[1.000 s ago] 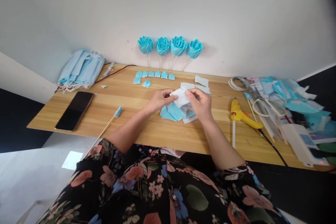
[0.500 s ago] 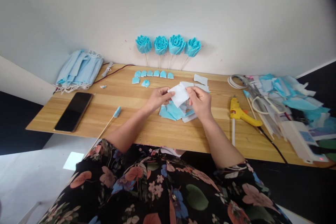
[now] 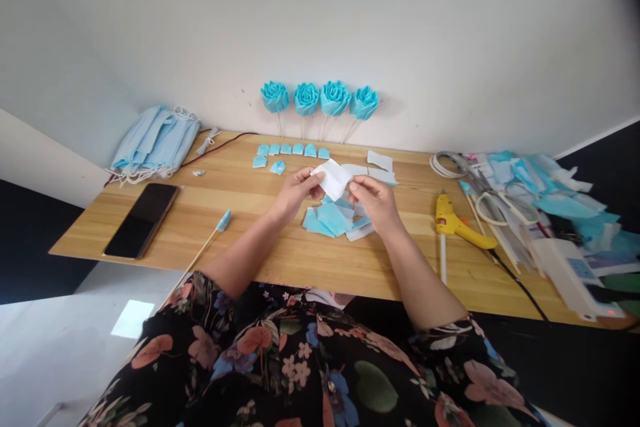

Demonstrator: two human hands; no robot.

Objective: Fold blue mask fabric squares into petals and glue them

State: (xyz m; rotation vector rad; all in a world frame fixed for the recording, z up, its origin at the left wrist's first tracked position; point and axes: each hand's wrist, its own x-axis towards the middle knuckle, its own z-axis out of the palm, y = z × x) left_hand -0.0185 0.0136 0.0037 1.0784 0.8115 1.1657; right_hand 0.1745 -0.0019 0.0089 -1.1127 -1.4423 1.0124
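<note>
A white square of mask fabric (image 3: 334,180) is stretched between my two hands, above the table. My left hand (image 3: 299,190) pinches its left corner, and my right hand (image 3: 371,197) pinches the right corner. Beneath them lies a loose heap of cut blue and white fabric pieces (image 3: 333,219), partly hidden by the hands. Behind my left hand, small folded blue petals (image 3: 299,149) sit in a row, with two more just in front. A stick with a blue fabric tip (image 3: 223,221) lies left of my left forearm.
Several blue fabric roses (image 3: 307,99) on sticks lean against the wall. On the left are a stack of masks (image 3: 155,141) and a phone (image 3: 143,221). At right lie a yellow glue gun (image 3: 457,225), white-handled scissors (image 3: 493,209), a tape roll (image 3: 449,165), a power strip (image 3: 567,277) and fabric scraps (image 3: 565,187).
The white square has turned and bends a little more between my fingers. My right hand has shifted slightly left and down. The whole view has tilted upward a little.
</note>
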